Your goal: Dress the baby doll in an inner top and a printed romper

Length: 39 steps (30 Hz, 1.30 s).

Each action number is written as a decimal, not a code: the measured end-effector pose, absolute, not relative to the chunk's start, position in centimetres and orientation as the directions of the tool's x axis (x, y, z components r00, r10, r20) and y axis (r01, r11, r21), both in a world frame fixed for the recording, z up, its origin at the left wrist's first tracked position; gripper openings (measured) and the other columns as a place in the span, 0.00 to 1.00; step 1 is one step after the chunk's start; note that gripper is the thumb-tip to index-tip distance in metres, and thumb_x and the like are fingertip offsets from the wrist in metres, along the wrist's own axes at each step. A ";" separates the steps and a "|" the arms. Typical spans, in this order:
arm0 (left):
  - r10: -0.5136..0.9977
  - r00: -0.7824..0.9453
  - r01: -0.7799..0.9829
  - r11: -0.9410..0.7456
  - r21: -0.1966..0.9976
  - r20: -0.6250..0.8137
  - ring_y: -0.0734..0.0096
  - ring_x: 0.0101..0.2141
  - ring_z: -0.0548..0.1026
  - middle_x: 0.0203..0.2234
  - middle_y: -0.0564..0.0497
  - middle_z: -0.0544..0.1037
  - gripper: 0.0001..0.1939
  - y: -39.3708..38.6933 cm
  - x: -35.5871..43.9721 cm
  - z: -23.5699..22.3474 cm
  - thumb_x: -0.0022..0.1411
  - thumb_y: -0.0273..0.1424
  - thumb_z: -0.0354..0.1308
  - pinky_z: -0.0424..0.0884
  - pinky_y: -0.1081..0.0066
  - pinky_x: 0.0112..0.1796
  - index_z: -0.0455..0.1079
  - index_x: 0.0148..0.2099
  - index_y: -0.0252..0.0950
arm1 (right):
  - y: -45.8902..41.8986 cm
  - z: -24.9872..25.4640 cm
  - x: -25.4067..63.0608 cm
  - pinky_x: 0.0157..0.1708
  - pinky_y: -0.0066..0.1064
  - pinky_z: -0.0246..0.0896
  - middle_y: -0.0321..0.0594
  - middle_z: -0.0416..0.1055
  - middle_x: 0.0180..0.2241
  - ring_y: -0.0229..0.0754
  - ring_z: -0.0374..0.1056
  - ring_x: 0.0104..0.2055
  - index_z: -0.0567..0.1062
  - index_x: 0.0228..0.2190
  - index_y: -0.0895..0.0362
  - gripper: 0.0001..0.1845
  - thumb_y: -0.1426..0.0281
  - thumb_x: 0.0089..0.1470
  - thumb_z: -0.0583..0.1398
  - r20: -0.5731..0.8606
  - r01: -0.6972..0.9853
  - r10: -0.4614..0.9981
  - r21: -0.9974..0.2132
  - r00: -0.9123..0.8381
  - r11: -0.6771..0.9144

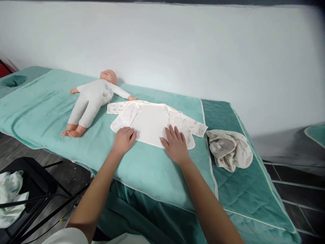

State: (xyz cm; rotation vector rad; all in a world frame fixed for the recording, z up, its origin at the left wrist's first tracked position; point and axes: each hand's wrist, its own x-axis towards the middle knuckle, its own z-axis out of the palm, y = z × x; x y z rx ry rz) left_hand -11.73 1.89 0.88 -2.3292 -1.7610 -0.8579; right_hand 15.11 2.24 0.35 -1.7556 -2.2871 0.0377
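Observation:
A white baby shirt (152, 120) with small prints on its sleeves lies spread open on the green bed cover, sleeves stretched to both sides. My left hand (124, 140) rests at its lower left edge, fingers loosely bent and apart, holding nothing. Flat on the shirt's lower right part lies my right hand (176, 145), fingers spread. A baby doll (93, 96) in a pale grey-white suit lies on its back to the left, its head toward the wall. One doll hand reaches close to the shirt's left sleeve.
A crumpled white printed cloth (230, 149) lies on the dark green quilted cover (243, 193) at right. At lower left, a black chair (38, 176) holds white patterned items (11, 196). A white wall (162, 51) runs behind the bed (45, 101).

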 end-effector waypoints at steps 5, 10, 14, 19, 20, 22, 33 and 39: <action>0.860 0.172 0.909 -0.326 0.258 0.480 0.66 0.32 0.70 0.26 0.50 0.75 0.18 1.9 -11.7 0.9 0.74 0.33 0.49 0.62 0.64 0.37 0.66 0.28 0.38 | 0.6 0.1 15.1 0.70 0.56 0.47 0.49 0.51 0.73 0.57 0.47 0.75 0.62 0.68 0.59 0.32 0.56 0.72 0.45 0.234 0.945 0.942 -0.163 -0.240 0.282; 0.863 0.164 0.910 -0.319 0.265 0.477 0.66 0.32 0.70 0.26 0.50 0.75 0.18 1.8 -11.7 1.0 0.74 0.33 0.49 0.63 0.64 0.38 0.66 0.29 0.38 | -0.7 0.1 15.1 0.70 0.56 0.47 0.49 0.50 0.73 0.57 0.47 0.75 0.62 0.68 0.59 0.32 0.56 0.72 0.45 0.230 0.949 0.944 -0.153 -0.235 0.274; 0.870 0.163 0.906 -0.318 0.278 0.465 0.65 0.32 0.71 0.27 0.49 0.75 0.18 1.8 -11.7 1.1 0.74 0.33 0.49 0.63 0.64 0.38 0.66 0.29 0.38 | -1.8 0.2 14.9 0.70 0.56 0.47 0.50 0.49 0.73 0.57 0.47 0.75 0.62 0.68 0.60 0.32 0.56 0.72 0.45 0.225 0.951 0.948 -0.161 -0.227 0.266; 0.873 0.161 0.899 -0.322 0.295 0.461 0.65 0.33 0.71 0.27 0.49 0.75 0.18 1.7 -11.7 1.1 0.73 0.33 0.49 0.63 0.63 0.39 0.67 0.29 0.38 | -3.2 0.2 14.8 0.71 0.57 0.46 0.49 0.50 0.73 0.56 0.47 0.75 0.61 0.69 0.58 0.32 0.56 0.72 0.45 0.243 0.950 0.946 -0.173 -0.216 0.261; 0.872 0.160 0.898 -0.323 0.299 0.462 0.65 0.33 0.71 0.27 0.48 0.75 0.18 1.7 -11.8 1.1 0.74 0.33 0.49 0.63 0.63 0.39 0.67 0.29 0.38 | -3.4 0.2 14.8 0.71 0.57 0.46 0.49 0.50 0.73 0.57 0.47 0.75 0.61 0.69 0.58 0.32 0.56 0.72 0.45 0.243 0.950 0.946 -0.171 -0.216 0.260; 0.870 0.160 0.892 -0.330 0.309 0.465 0.65 0.33 0.70 0.27 0.49 0.74 0.18 1.5 -11.8 1.0 0.74 0.34 0.49 0.64 0.63 0.39 0.66 0.29 0.38 | -4.0 0.2 14.7 0.71 0.57 0.46 0.49 0.50 0.73 0.57 0.47 0.75 0.62 0.68 0.59 0.32 0.57 0.72 0.45 0.247 0.952 0.946 -0.167 -0.212 0.257; 0.868 0.114 0.771 -0.384 0.508 0.483 0.63 0.41 0.74 0.37 0.46 0.80 0.14 -1.6 -12.6 0.7 0.74 0.34 0.50 0.70 0.60 0.47 0.72 0.36 0.38 | -8.5 -0.7 14.4 0.69 0.57 0.50 0.50 0.50 0.73 0.57 0.48 0.75 0.61 0.69 0.56 0.30 0.58 0.71 0.47 0.301 0.967 0.938 -0.135 -0.169 0.218; 0.857 0.165 0.739 -0.436 0.514 0.489 0.61 0.58 0.75 0.55 0.47 0.80 0.11 -5.7 -13.2 -0.4 0.73 0.32 0.51 0.69 0.53 0.61 0.76 0.47 0.39 | -12.1 -1.6 14.3 0.69 0.59 0.48 0.49 0.52 0.72 0.58 0.49 0.75 0.58 0.70 0.53 0.31 0.60 0.71 0.49 0.340 0.962 0.923 -0.136 -0.181 0.239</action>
